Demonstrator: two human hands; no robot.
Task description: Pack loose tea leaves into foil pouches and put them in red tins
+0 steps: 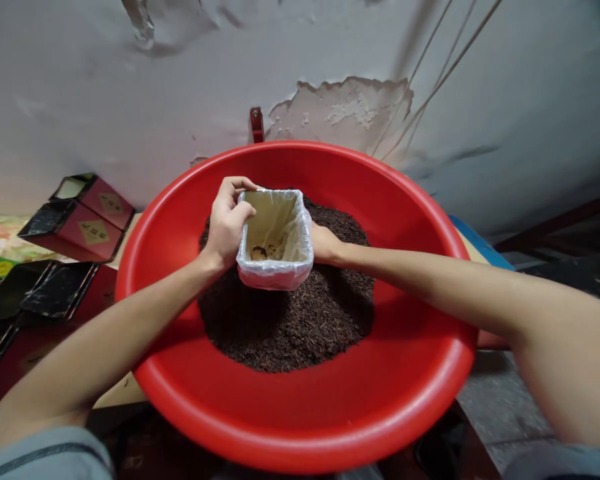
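Observation:
A square box lined with a clear plastic bag (275,267) is held over the red basin (300,427), its mouth tilted toward me. A few dark bits lie at its bottom. My left hand (229,217) grips the box's left side, thumb over the rim and fingers behind. At the box's right side is my right hand (323,240), pressed against it; its fingers are hidden behind the box. Below both hands, a heap of dark, dry loose tea leaves (300,333) covers the basin's floor.
Dark red boxes with gold labels (93,230) stand at the left, some with open tops. Behind the basin rises a white wall with peeling paint (350,110), with cords (440,83) hanging at the right. A blue edge (480,243) shows beyond the basin's right rim.

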